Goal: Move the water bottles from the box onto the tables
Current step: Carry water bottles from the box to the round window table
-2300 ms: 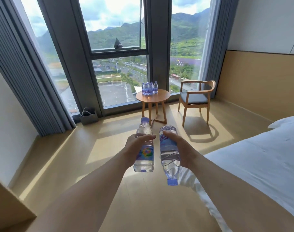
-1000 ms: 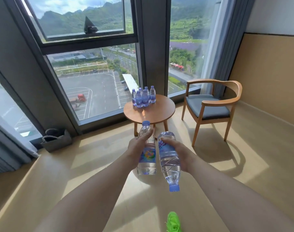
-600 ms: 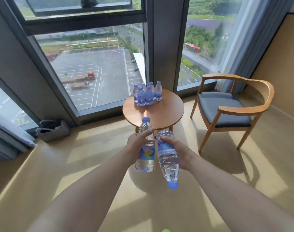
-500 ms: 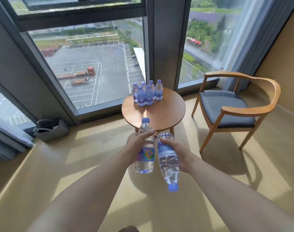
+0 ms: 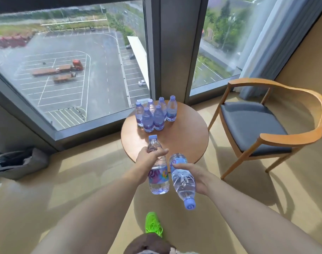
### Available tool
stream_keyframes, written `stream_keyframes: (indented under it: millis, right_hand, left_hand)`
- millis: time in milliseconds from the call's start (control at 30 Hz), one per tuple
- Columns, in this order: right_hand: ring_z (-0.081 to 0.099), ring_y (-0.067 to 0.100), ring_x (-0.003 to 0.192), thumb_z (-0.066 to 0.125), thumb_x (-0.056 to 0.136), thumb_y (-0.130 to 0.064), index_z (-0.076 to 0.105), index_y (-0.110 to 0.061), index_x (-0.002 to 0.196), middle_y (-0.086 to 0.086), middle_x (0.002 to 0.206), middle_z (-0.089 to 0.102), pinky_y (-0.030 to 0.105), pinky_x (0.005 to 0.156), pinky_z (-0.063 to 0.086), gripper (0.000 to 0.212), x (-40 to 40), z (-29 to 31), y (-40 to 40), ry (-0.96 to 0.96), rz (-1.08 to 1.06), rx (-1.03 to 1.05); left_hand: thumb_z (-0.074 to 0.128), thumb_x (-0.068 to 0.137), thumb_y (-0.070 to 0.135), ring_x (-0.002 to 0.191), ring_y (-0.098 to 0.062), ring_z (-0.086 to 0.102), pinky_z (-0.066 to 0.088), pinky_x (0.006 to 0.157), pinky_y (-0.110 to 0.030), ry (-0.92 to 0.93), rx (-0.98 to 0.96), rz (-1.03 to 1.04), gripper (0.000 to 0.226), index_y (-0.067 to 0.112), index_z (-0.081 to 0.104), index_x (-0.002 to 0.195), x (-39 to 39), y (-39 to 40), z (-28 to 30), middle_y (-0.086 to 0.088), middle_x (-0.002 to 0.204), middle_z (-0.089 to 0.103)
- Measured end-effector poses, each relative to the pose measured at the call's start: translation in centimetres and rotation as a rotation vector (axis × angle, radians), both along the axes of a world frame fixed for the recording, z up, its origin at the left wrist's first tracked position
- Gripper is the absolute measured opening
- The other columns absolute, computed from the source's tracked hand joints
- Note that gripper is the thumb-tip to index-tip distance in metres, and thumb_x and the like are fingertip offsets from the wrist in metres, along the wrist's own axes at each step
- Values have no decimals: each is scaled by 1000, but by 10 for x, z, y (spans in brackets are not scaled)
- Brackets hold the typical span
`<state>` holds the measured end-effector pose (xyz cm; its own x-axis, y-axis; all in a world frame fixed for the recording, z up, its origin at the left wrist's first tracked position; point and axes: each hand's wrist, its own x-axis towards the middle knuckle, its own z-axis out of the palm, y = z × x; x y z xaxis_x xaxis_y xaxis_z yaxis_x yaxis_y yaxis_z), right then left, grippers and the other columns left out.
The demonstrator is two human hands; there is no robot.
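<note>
My left hand (image 5: 147,158) grips an upright water bottle (image 5: 159,180) with a blue cap and a colourful label, held over the near edge of the round wooden table (image 5: 186,138). Beside it, my right hand (image 5: 195,175) holds a second water bottle (image 5: 183,182) upside down, cap pointing at the floor. Several more bottles (image 5: 155,114) stand in a cluster at the table's far left side. The box is out of view.
A wooden armchair (image 5: 263,125) with a grey seat stands right of the table. Floor-to-ceiling windows (image 5: 74,74) rise just behind it. A grey bag (image 5: 20,162) sits on the floor at the left. My green shoe (image 5: 153,226) shows below the bottles.
I have walked up to the round table; it now lies just beyond my hands. Both bottles stay gripped the same way, and my green shoe has stepped forward into view.
</note>
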<state>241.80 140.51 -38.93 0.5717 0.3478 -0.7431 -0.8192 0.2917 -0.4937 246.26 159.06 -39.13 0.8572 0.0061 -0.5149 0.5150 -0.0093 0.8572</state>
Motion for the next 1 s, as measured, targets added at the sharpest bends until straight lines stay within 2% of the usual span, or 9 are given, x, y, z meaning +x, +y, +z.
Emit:
stream_keyframes:
  millis: [167, 267, 433, 533, 633, 767, 867, 933, 1000]
  right_hand:
    - [63, 26, 65, 82, 80, -20, 63, -5, 97, 12, 81, 62, 32, 61, 55, 29, 74, -9, 11, 86, -4, -41]
    - [66, 27, 64, 86, 76, -21, 67, -3, 103, 14, 82, 66, 33, 61, 56, 38, 109, -20, 12, 119, -23, -120]
    - [64, 26, 62, 85, 76, -15, 66, -2, 105, 14, 80, 66, 31, 56, 54, 36, 161, -39, 5, 137, 35, -198]
    - [65, 25, 61, 85, 74, -12, 69, 1, 105, 14, 79, 69, 32, 57, 55, 37, 197, -51, -4, 141, 82, -306]
    - [68, 29, 65, 88, 70, -8, 67, 4, 109, 18, 85, 72, 38, 62, 58, 46, 243, -66, -12, 85, 114, -450]
    - [62, 22, 47, 81, 78, -4, 69, 2, 92, 11, 60, 65, 27, 45, 52, 19, 307, -79, -23, 106, 200, -512]
    - [63, 22, 45, 82, 77, -2, 71, 1, 94, 11, 60, 65, 26, 41, 52, 20, 346, -84, -28, 101, 284, -546]
    - [61, 20, 40, 79, 77, 2, 67, 1, 90, 10, 54, 64, 24, 39, 50, 18, 367, -87, -28, 119, 304, -548]
    - [64, 23, 46, 78, 76, 5, 64, 2, 92, 14, 62, 68, 29, 49, 56, 20, 385, -91, -26, 126, 286, -552]
  left_hand:
    - [85, 78, 46, 99, -18, 71, 53, 72, -33, 126, -35, 73, 50, 21, 66, 117, 83, 19, -9, -1, 108, 75]
    - [79, 83, 45, 98, -21, 71, 54, 69, -32, 158, -50, 77, 44, 24, 68, 121, 120, 23, -19, -2, 110, 74]
    - [78, 86, 35, 100, -19, 69, 56, 94, -40, 168, -45, 78, 40, 18, 68, 121, 164, 18, -41, -5, 115, 73]
    - [80, 83, 32, 98, -16, 73, 55, 81, -33, 186, 30, 55, 39, 17, 68, 117, 188, 11, -56, -3, 113, 76]
    - [85, 76, 35, 100, -17, 72, 57, 87, -36, 196, 141, 62, 47, 18, 65, 115, 211, 5, -68, 0, 111, 74]
    - [91, 67, 23, 73, -8, 67, 54, 62, -23, 238, 240, 68, 44, 14, 69, 105, 234, -9, -80, -3, 93, 74]
    - [93, 59, 25, 93, -21, 72, 61, 81, -39, 269, 289, 135, 49, 24, 70, 102, 249, -22, -89, -6, 103, 76]
    - [93, 62, 27, 95, -21, 70, 58, 77, -37, 275, 336, 163, 44, 31, 68, 98, 257, -29, -95, -2, 103, 73]
    - [94, 65, 27, 100, -23, 69, 58, 81, -38, 278, 363, 192, 43, 32, 66, 98, 265, -33, -99, -2, 106, 71]
